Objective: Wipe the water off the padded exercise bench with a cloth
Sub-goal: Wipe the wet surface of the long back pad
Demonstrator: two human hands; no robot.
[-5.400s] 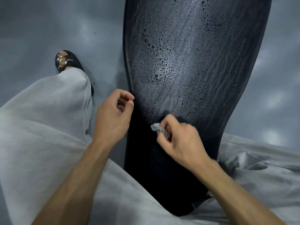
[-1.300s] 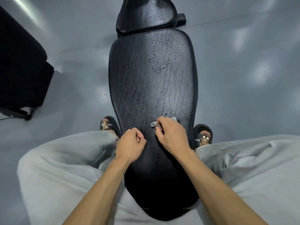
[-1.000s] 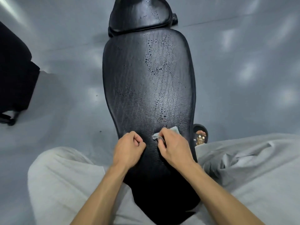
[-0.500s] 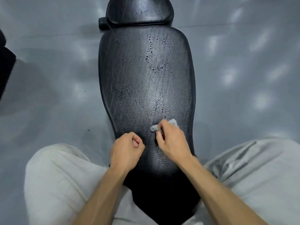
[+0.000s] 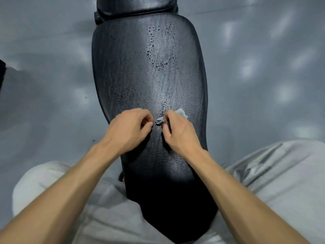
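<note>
Black padded bench [image 5: 149, 81] with water drops [image 5: 159, 65] on its far half, small grey cloth [image 5: 175, 115] bunched under the right hand [image 5: 177, 132] that grips it, pressed on the padding, left hand [image 5: 128, 129] just beside, fingers curled, holding nothing, light trousers [image 5: 281, 173] on both sides

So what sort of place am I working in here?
Probably a gym or workout room: a black padded bench with a second pad beyond it, standing on a smooth grey floor.

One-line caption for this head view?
Right hand grips a cloth on the wet bench; left hand beside it.
</note>
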